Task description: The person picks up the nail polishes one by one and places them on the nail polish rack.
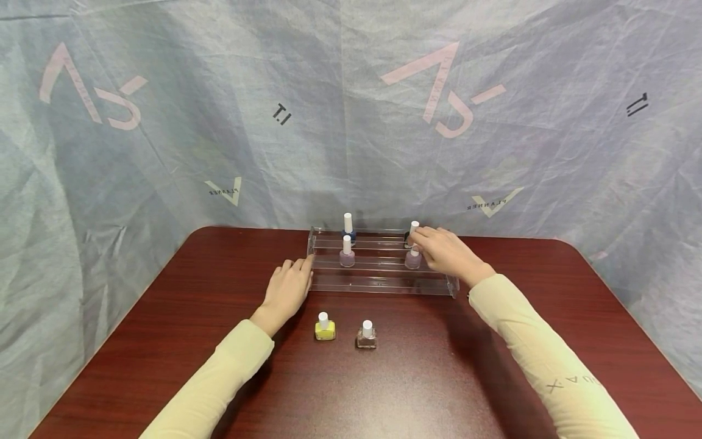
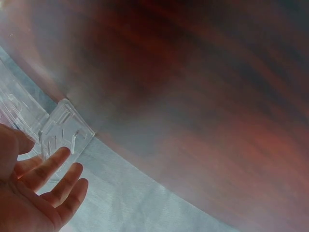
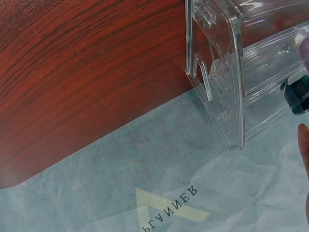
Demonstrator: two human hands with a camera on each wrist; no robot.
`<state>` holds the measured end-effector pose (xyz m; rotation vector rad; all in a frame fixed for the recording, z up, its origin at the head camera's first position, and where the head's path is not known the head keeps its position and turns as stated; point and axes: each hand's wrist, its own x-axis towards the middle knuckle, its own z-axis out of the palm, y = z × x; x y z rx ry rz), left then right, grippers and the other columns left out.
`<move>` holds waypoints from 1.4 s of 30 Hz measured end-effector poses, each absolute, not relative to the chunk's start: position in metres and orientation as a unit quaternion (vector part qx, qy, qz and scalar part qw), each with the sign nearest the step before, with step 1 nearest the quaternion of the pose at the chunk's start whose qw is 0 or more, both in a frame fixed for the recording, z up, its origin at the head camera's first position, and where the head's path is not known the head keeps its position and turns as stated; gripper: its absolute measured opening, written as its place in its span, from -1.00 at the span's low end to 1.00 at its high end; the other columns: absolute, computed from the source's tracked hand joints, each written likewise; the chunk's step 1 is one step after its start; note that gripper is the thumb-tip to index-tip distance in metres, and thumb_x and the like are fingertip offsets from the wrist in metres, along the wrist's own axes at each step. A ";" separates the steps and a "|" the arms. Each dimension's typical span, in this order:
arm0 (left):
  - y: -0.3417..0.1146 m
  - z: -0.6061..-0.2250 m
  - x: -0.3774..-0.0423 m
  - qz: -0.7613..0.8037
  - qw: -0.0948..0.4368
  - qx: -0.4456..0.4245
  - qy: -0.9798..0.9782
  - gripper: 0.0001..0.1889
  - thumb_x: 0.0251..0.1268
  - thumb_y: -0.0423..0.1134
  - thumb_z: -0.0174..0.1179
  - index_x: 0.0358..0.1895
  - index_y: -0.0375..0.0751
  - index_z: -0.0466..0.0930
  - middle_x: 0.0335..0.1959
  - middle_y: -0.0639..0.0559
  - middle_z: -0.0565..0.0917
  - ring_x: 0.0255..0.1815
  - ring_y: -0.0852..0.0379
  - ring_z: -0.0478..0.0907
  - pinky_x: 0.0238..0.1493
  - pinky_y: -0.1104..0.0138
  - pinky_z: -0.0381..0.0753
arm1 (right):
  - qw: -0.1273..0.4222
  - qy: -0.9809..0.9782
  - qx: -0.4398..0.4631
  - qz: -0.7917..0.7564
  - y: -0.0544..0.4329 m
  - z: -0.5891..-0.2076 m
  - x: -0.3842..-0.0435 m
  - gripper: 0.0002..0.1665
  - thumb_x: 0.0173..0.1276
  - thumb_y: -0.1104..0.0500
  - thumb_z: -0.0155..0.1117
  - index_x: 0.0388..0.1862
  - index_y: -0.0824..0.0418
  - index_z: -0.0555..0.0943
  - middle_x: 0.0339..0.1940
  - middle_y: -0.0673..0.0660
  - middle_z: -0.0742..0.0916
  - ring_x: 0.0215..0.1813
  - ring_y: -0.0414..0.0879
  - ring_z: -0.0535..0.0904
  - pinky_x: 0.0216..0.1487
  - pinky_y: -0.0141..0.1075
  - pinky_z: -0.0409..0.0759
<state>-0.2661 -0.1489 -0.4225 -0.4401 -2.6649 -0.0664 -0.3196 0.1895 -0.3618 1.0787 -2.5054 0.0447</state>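
Note:
A clear tiered rack (image 1: 378, 283) stands at the back of the table. My right hand (image 1: 446, 251) is at its right end, fingers pinching the white cap of a mauve nail polish bottle (image 1: 413, 261) on the middle tier. Behind it, a dark nail polish bottle (image 3: 296, 94) sits on the back tier, partly covered by the fingers in the head view. My left hand (image 1: 287, 285) rests its fingertips at the rack's left end panel (image 2: 65, 133), fingers loosely extended. On the rack's left half stand a lilac nail polish bottle (image 1: 347, 258) and, behind it, a blue one (image 1: 348, 235).
A yellow nail polish bottle (image 1: 325, 330) and a brownish one (image 1: 366, 338) stand on the dark red table (image 1: 417, 390) in front of the rack. Grey printed cloth (image 1: 340, 152) hangs right behind the table's back edge.

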 end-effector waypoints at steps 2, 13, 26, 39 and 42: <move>-0.149 -0.423 -0.266 -0.023 0.220 -0.160 -0.962 -0.58 0.30 -0.22 0.05 0.21 -0.20 0.37 -0.06 -0.09 0.61 -0.11 -0.10 0.51 -0.21 0.11 0.52 | 0.206 -0.899 0.387 0.015 0.189 -0.362 -0.320 -0.87 0.19 0.35 0.12 -0.32 0.16 0.44 -0.37 0.05 0.56 -0.28 -0.04 0.53 -0.26 -0.12 0.49; -0.149 -0.424 -0.266 -0.025 0.232 -0.162 -0.959 -0.59 0.28 -0.23 0.07 0.19 -0.20 0.39 -0.08 -0.08 0.62 -0.12 -0.10 0.52 -0.23 0.11 0.52 | 0.191 -0.903 0.385 0.024 0.190 -0.363 -0.319 -0.81 0.18 0.36 0.07 -0.23 0.16 0.48 -0.26 0.07 0.60 -0.14 -0.01 0.55 -0.10 -0.04 0.51; -0.150 -0.425 -0.267 -0.023 0.243 -0.165 -0.956 -0.59 0.27 -0.23 0.09 0.18 -0.21 0.41 -0.11 -0.09 0.63 -0.16 -0.10 0.52 -0.27 0.11 0.53 | 0.195 -0.901 0.386 0.026 0.189 -0.364 -0.318 -0.84 0.22 0.28 0.08 -0.20 0.16 0.49 -0.24 0.06 0.59 -0.15 -0.03 0.54 -0.17 -0.10 0.50; -0.149 -0.424 -0.266 -0.025 0.249 -0.166 -0.954 -0.60 0.26 -0.24 0.09 0.17 -0.22 0.42 -0.12 -0.08 0.63 -0.18 -0.09 0.52 -0.28 0.12 0.52 | 0.226 -0.888 0.396 0.050 0.192 -0.361 -0.319 -0.77 0.26 0.12 0.17 -0.14 0.18 0.50 -0.18 0.06 0.58 -0.20 -0.05 0.50 -0.21 -0.12 0.48; -0.149 -0.424 -0.266 -0.024 0.252 -0.166 -0.953 -0.60 0.26 -0.24 0.09 0.17 -0.22 0.42 -0.13 -0.08 0.64 -0.18 -0.09 0.52 -0.29 0.12 0.52 | 0.233 -0.886 0.397 0.061 0.191 -0.359 -0.318 -0.76 0.27 0.11 0.17 -0.12 0.17 0.51 -0.20 0.04 0.58 -0.24 -0.08 0.48 -0.23 -0.16 0.46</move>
